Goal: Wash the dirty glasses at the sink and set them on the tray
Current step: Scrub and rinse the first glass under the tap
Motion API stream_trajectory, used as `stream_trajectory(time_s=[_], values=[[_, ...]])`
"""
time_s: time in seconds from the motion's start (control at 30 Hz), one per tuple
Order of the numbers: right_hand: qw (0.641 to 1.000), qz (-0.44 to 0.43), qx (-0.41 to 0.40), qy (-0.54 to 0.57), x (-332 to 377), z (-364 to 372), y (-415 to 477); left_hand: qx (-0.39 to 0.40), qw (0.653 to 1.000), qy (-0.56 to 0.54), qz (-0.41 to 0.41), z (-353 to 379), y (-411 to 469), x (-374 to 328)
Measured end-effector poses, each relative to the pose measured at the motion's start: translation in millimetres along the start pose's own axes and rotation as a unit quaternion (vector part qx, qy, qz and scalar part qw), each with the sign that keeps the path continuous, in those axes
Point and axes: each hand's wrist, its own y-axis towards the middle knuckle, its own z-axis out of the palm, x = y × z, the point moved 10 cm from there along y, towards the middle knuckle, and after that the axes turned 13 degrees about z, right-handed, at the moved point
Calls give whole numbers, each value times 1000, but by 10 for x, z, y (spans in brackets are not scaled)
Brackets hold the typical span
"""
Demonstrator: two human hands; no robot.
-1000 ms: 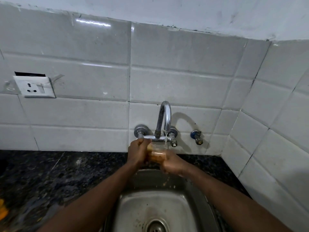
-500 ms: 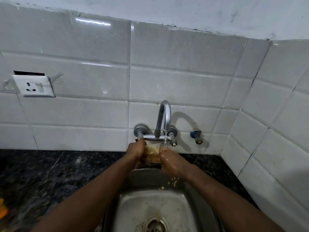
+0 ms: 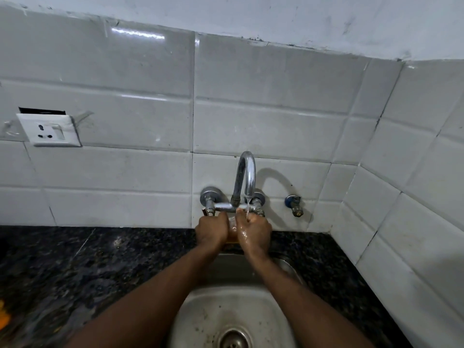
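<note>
Both hands are raised over the back edge of the sink (image 3: 283, 266), directly below the tap (image 3: 247, 172). The left hand (image 3: 212, 231) has its fingers curled round the left side of the glass (image 3: 232, 228). The right hand (image 3: 254, 233) is wet and closes on the glass from the right, thumb uppermost. The glass is held between the two hands, above the sink and clear of the basin. Only a narrow strip of it shows, with a brownish tint at its lower part. Whether it stands upright or tilted cannot be told.

A thin stream of water (image 3: 247, 209) runs from the spout onto the right hand at the glass. The steel basin shows dark specks around the drain (image 3: 234, 339).

The dark speckled table (image 3: 75, 259) surrounds the sink on both sides. A small blue-capped valve (image 3: 293, 204) projects from the white tiled wall just right of the tap. A white socket plate (image 3: 50, 130) is fixed to the wall at the far left. An orange object (image 3: 3, 320) lies at the table's left edge, mostly out of view.
</note>
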Motion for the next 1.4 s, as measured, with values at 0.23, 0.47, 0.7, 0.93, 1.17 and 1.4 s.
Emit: stream_trajectory(time_s=[0.23,0.47,0.7,0.93,1.17,1.4], values=[[980,116,59,152,-78,122,28,-41,962,-27,267,-226,-151,-418],[990,37,16,135,16,44,54,-50,980,-80,178,-169,-75,-259],[995,-95,30,14,228,75,-87,130,980,-134,-72,105,-153,-8],[963,167,92,190,-166,228,64,-71,951,2,301,-271,-164,-504],[968,-250,10,-33,420,50,-171,213,933,-261,-124,380,-234,48],[908,-353,27,-224,677,-79,24,183,957,-175,-140,295,-305,325]])
